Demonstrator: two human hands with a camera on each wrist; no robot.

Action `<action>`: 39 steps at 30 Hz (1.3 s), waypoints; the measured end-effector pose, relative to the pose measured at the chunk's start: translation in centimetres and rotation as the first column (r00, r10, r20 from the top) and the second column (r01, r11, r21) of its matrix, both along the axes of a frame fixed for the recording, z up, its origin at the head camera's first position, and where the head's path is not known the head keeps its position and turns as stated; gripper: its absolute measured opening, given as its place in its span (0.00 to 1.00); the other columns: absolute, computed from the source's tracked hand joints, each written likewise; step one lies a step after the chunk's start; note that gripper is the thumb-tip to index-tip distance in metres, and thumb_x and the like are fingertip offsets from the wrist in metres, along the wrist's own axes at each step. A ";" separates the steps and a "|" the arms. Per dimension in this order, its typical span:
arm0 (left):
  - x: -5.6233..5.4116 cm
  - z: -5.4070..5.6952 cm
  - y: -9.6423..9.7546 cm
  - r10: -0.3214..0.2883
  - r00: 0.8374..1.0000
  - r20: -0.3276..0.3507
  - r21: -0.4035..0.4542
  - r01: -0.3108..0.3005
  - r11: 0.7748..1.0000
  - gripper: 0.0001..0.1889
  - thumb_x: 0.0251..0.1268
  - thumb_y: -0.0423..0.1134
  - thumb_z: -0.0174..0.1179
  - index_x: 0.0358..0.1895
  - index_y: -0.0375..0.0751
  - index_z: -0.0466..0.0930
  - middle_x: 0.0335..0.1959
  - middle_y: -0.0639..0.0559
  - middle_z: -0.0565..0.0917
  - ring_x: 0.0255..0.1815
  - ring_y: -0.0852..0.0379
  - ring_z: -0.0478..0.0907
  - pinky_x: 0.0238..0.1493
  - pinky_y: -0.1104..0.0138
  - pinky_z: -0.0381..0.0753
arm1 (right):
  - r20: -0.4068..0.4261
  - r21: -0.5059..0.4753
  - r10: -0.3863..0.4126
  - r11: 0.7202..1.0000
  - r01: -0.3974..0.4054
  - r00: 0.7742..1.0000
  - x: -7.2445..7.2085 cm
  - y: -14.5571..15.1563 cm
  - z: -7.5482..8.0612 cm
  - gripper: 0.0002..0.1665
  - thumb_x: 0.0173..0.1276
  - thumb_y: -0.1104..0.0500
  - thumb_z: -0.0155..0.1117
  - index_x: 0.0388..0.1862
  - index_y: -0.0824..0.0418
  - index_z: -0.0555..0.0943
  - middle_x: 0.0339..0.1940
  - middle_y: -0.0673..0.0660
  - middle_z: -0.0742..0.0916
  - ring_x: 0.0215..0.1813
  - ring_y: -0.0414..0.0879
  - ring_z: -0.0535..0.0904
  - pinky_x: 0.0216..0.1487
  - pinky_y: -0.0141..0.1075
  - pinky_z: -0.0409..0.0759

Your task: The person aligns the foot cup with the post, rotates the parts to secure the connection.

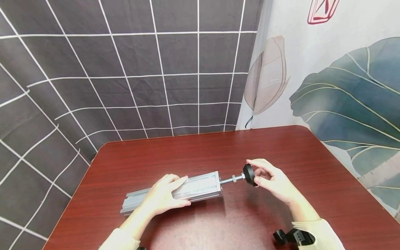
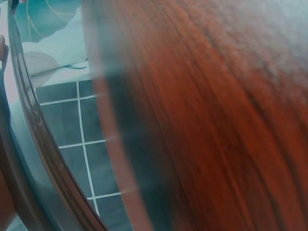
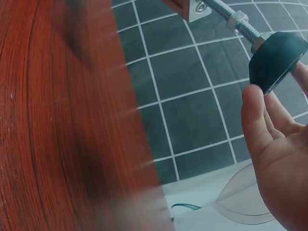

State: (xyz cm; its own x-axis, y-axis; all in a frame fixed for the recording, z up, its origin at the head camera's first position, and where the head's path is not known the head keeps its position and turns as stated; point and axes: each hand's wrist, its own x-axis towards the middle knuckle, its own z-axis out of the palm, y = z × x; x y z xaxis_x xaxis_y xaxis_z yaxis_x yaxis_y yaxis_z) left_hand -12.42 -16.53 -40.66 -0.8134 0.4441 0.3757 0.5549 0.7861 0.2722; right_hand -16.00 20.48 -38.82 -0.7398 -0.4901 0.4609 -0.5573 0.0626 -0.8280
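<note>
A silver aluminium extrusion profile (image 1: pixel 200 185) lies lengthwise across the front of the table in the head view, its left end tilted toward the person. My left hand (image 1: pixel 162 198) grips it, fingers over the top and thumb along the near side. From its right end sticks a threaded rod (image 1: pixel 227 180) with a nut (image 3: pixel 237 20) on it, ending in a black levelling foot (image 1: pixel 249 174). My right hand (image 1: pixel 276 182) holds that foot by its rim, thumb on the near side. The left wrist view catches only the profile's side (image 2: pixel 29 125) at its left edge.
The reddish-brown wooden table (image 1: pixel 175 152) has rounded far corners. Behind it hangs a dark grid-patterned curtain (image 1: pixel 178 90), and a white leaf-printed one (image 1: pixel 281 114) to the right. A black wrist device (image 1: pixel 297 237) sits at my right cuff.
</note>
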 end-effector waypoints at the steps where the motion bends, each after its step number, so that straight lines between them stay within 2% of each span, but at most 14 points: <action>1: 0.0 0.0 0.0 -0.002 1.000 -0.003 0.003 0.002 1.000 0.37 0.39 0.62 0.70 0.57 0.50 0.79 0.41 0.57 0.76 0.44 0.59 0.73 0.47 0.62 0.73 | 0.004 -0.002 0.015 1.000 -0.015 1.000 0.0 0.1 0.0 0.34 0.56 0.79 0.59 0.64 0.69 0.68 0.55 0.47 0.74 0.37 0.41 0.77 0.33 0.31 0.78; 7: -0.1 0.1 -0.1 -0.010 1.000 -0.012 0.020 0.010 1.000 0.38 0.38 0.61 0.71 0.57 0.48 0.79 0.41 0.56 0.76 0.44 0.59 0.73 0.46 0.62 0.73 | 0.052 -0.069 0.165 0.984 -0.162 0.985 0.1 0.4 -0.1 0.44 0.49 0.86 0.57 0.67 0.75 0.58 0.58 0.51 0.70 0.38 0.42 0.76 0.35 0.30 0.77; 10: -0.2 0.1 -0.2 -0.010 1.000 0.001 0.014 0.010 1.000 0.38 0.38 0.61 0.71 0.58 0.48 0.79 0.42 0.56 0.76 0.45 0.58 0.73 0.46 0.62 0.73 | 0.074 -0.063 0.146 0.988 -0.142 0.986 0.1 0.4 -0.1 0.44 0.50 0.85 0.58 0.68 0.74 0.57 0.54 0.52 0.71 0.37 0.41 0.76 0.33 0.30 0.76; 15: -0.3 0.3 -0.2 -0.011 1.000 0.006 0.002 0.011 1.000 0.38 0.38 0.61 0.71 0.58 0.49 0.78 0.42 0.56 0.76 0.45 0.58 0.73 0.47 0.62 0.73 | 0.080 -0.015 0.056 0.998 -0.055 0.995 0.0 0.5 -0.2 0.41 0.52 0.80 0.62 0.66 0.72 0.61 0.49 0.51 0.74 0.35 0.41 0.76 0.29 0.31 0.75; 20: -0.4 0.4 0.1 -0.014 1.000 0.004 -0.001 0.014 1.000 0.38 0.38 0.61 0.71 0.58 0.50 0.78 0.42 0.57 0.76 0.45 0.58 0.73 0.48 0.62 0.73 | 0.027 -0.017 0.001 1.000 0.000 1.000 -0.2 0.3 -0.3 0.37 0.53 0.79 0.62 0.64 0.70 0.66 0.46 0.51 0.76 0.39 0.41 0.75 0.39 0.27 0.75; 23: -0.5 0.4 0.2 -0.020 1.000 0.000 0.000 0.020 1.000 0.38 0.39 0.61 0.71 0.58 0.50 0.78 0.42 0.57 0.76 0.45 0.58 0.73 0.48 0.62 0.73 | 0.027 -0.025 -0.001 1.000 0.002 1.000 -0.3 0.3 -0.3 0.35 0.54 0.79 0.61 0.63 0.72 0.66 0.47 0.52 0.76 0.40 0.42 0.75 0.40 0.27 0.75; 26: -0.5 0.3 0.1 -0.021 1.000 -0.005 0.001 0.021 1.000 0.38 0.38 0.61 0.71 0.57 0.49 0.79 0.41 0.57 0.76 0.44 0.59 0.73 0.47 0.63 0.73 | 0.028 -0.005 -0.001 1.000 0.001 1.000 -0.4 0.2 -0.3 0.32 0.58 0.77 0.59 0.63 0.71 0.66 0.49 0.50 0.76 0.38 0.43 0.76 0.36 0.29 0.76; 30: -0.5 0.2 0.1 -0.025 1.000 -0.008 0.005 0.025 1.000 0.37 0.38 0.60 0.71 0.57 0.49 0.79 0.41 0.57 0.76 0.44 0.59 0.73 0.47 0.63 0.73 | -0.016 0.013 0.020 1.000 -0.020 1.000 -0.5 0.3 -0.4 0.28 0.62 0.77 0.54 0.63 0.70 0.67 0.56 0.48 0.73 0.36 0.43 0.77 0.32 0.33 0.77; 35: -0.7 0.0 -0.1 -0.019 1.000 -0.004 0.017 0.019 1.000 0.37 0.38 0.60 0.72 0.57 0.48 0.79 0.41 0.56 0.76 0.44 0.59 0.73 0.46 0.63 0.73 | -0.014 0.019 0.094 0.995 -0.094 0.995 -0.4 0.5 -0.4 0.38 0.54 0.79 0.60 0.66 0.68 0.65 0.62 0.50 0.67 0.38 0.44 0.75 0.33 0.33 0.76; 39: -0.8 0.0 -0.3 -0.013 1.000 -0.007 0.014 0.014 1.000 0.38 0.38 0.60 0.71 0.57 0.48 0.79 0.41 0.56 0.76 0.44 0.59 0.73 0.46 0.63 0.73 | 0.027 0.041 0.094 0.995 -0.095 0.995 -0.3 0.4 -0.2 0.44 0.52 0.79 0.64 0.69 0.67 0.61 0.60 0.51 0.66 0.36 0.42 0.73 0.31 0.32 0.74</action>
